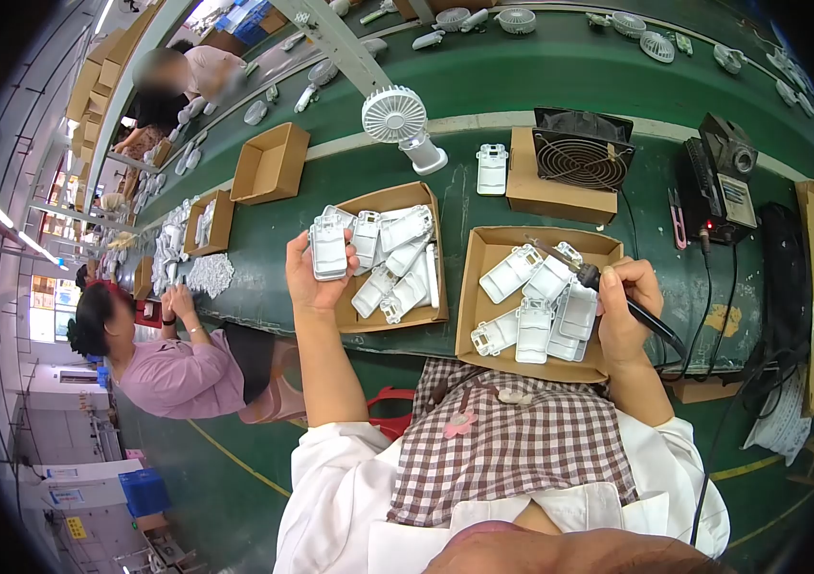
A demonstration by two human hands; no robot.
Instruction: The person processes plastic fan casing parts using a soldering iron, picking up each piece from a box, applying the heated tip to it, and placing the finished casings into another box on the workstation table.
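My left hand [307, 287] is raised at the left side of a cardboard box, its fingers closed round white plastic casings [328, 251] that look stacked. Similar white casings [407, 277] lie jumbled in that left box [373, 323]. In my right hand [625, 311] is a soldering iron [586, 275] with a black cable, gripped like a pen. Its metal tip points up and left above the right cardboard box [472, 287], where more white casings [533, 330] are piled.
A small white fan [394, 115] stands behind the boxes. A black cooling fan [583, 158] rests on a carton, beside a lone casing [492, 170]. Farther right are tweezers [678, 220] and a black soldering station [721, 182]. A co-worker [177, 368] sits at the left.
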